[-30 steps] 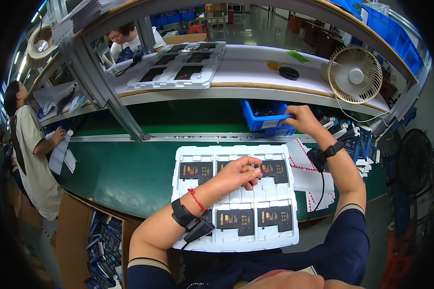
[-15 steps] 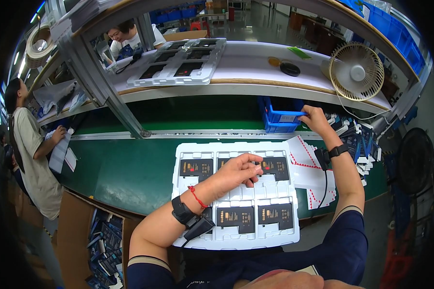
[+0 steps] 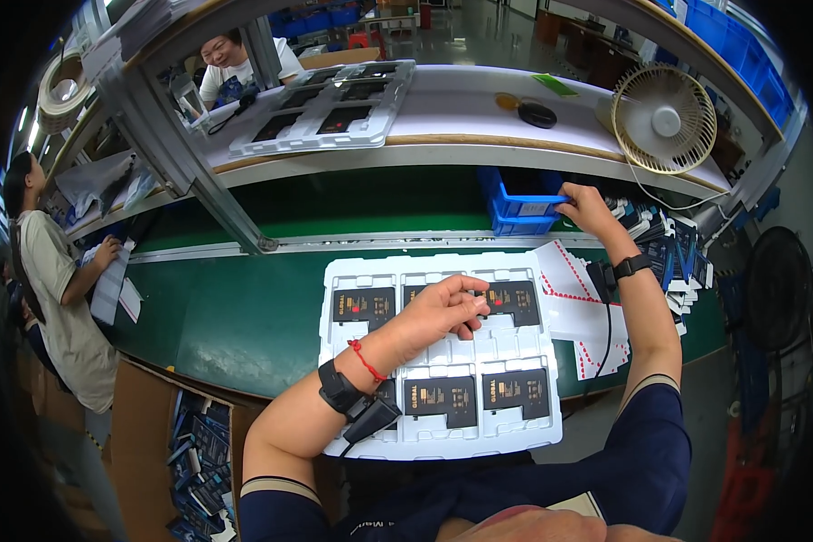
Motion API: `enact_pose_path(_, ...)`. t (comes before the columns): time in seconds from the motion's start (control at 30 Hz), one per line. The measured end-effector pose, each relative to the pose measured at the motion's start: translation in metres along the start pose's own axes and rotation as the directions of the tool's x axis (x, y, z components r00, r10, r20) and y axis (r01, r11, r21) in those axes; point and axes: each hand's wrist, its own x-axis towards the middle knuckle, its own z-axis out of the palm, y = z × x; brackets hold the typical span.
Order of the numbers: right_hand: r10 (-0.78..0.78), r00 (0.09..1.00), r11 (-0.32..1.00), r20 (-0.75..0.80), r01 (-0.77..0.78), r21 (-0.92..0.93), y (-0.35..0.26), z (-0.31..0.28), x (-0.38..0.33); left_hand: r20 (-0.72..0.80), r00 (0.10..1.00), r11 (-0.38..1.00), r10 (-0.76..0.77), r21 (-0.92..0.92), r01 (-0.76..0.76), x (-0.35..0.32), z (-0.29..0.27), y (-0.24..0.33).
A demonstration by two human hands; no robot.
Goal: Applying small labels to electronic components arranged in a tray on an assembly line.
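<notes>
My right hand (image 3: 589, 210) has its fingers closed on the right rim of a blue plastic bin (image 3: 526, 208), which appears stacked on another. Above the white molded tray (image 3: 443, 361) hovers my left hand (image 3: 447, 310), fingers loosely bent and thumb apart, with nothing visible in them. Flat black phone batteries with gold print lie in the tray's pockets, one (image 3: 439, 401) in the near row and another (image 3: 512, 303) just beside my left fingertips. My left hand and forearm partly cover other batteries. Each wrist wears a black strap with a cord.
White sheets with red dots (image 3: 574, 307) lie right of the tray, beside piled blue-and-white boxes (image 3: 673, 257). A second battery tray (image 3: 321, 108) and a fan (image 3: 665, 120) stand on the shelf. A carton of boxes (image 3: 199, 461) is at lower left. Two people work nearby.
The whole view has shifted slightly, with the tray and bench a little higher in it. Both hands keep nearly the same pose. The person across the shelf has raised their head.
</notes>
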Motion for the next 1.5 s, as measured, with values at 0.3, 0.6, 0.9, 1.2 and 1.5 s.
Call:
enact_pose_path(0.3, -0.052, 0.993, 0.997, -0.104, 0.046, -0.057, -0.022, -0.018, -0.031, -0.025, 1.000, 0.999, 0.010, -0.052, -0.011, 0.000, -0.001, 0.003)
enact_pose_path(0.6, 0.021, 0.995, 0.994, -0.100, -0.031, -0.102, -0.029, 0.012, -0.147, -0.021, 1.000, 0.999, 0.006, -0.033, -0.007, 0.001, 0.003, 0.001)
enact_pose_path(0.9, -0.029, 0.984, 0.983, -0.178, -0.004, -0.181, -0.050, 0.080, -0.147, -0.052, 0.998, 0.992, 0.036, -0.119, -0.042, 0.005, -0.003, -0.003)
enact_pose_path(1.2, -0.105, 0.978, 0.975, -0.178, 0.066, -0.211, -0.052, 0.085, -0.144, -0.096, 0.995, 0.995, 0.020, -0.097, -0.029, 0.001, -0.003, 0.003)
enact_pose_path(1.5, -0.115, 0.976, 0.986, -0.187, 0.090, -0.139, -0.053, 0.087, -0.143, -0.342, 0.852, 0.889, 0.397, -0.086, -0.449, -0.018, -0.024, 0.040)
